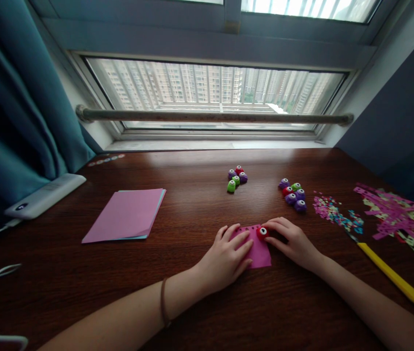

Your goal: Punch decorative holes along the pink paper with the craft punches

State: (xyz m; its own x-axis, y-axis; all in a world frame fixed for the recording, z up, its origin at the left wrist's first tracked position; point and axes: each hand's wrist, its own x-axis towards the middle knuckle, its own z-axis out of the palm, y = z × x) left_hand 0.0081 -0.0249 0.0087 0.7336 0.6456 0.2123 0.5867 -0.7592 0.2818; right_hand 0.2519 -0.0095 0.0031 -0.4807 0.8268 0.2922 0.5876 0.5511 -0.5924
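A small pink sheet of paper (261, 254) lies on the table in front of me, with a row of punched holes along its far edge. My left hand (228, 254) rests flat over the sheet's left part, fingers spread. At the sheet's far right corner, my right hand (291, 242) pinches a small red hole punch (262, 233) with an eye-like top between thumb and fingers. The punch sits at the paper's edge; the part beneath it is hidden.
Beyond my hands stand two clusters of hole punches, one in the middle (242, 177) and one at right (300, 194). Confetti (333, 213), paper strips (397, 214) and a yellow-handled knife (393, 274) lie right. Stacked paper (124, 214) and a white power bank (48, 196) are left.
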